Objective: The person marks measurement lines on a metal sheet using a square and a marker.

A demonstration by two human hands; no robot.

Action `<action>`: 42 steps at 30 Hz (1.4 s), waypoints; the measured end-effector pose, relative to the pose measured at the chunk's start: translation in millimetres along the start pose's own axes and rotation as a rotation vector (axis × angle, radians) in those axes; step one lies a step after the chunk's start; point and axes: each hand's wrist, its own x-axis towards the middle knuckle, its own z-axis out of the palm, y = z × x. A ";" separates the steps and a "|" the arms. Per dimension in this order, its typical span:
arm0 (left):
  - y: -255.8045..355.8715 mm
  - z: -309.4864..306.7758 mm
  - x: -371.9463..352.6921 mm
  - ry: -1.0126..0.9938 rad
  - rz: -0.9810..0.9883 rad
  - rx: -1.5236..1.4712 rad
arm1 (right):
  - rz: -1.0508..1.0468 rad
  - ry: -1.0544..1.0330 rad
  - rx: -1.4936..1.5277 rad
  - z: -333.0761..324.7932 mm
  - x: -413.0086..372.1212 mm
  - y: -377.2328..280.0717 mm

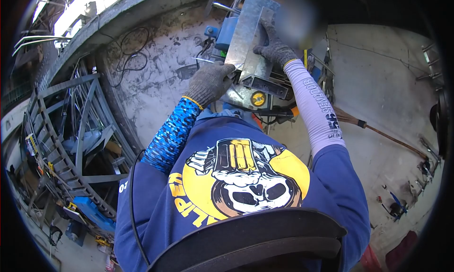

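My left hand (210, 83), in a grey knit glove, is closed at the near left corner of a flat galvanized metal sheet (248, 24). Its fingertips are partly hidden by the sheet. On top of that sheet lies a narrower metal piece (256, 66). My right hand (276, 50), gloved alike, rests on the right side of this piece with thumb and fingers spread apart. Both pieces sit over a blue machine (228, 32). At its near end are a dark metal bracket (267, 86) and a round yellow disc (258, 99).
Steel frames and bars (87, 125) are heaped at the left. A black cable (135, 54) lies on the floor beyond. To the right is a long-handled broom (383, 135); tools (395, 206) lie farther down that side. A concrete ledge (113, 14) runs along the upper left.
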 end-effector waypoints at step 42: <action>4.0 -11.6 179.4 0.301 -0.016 0.038 | 0.032 0.016 0.011 2.3 1.1 3.2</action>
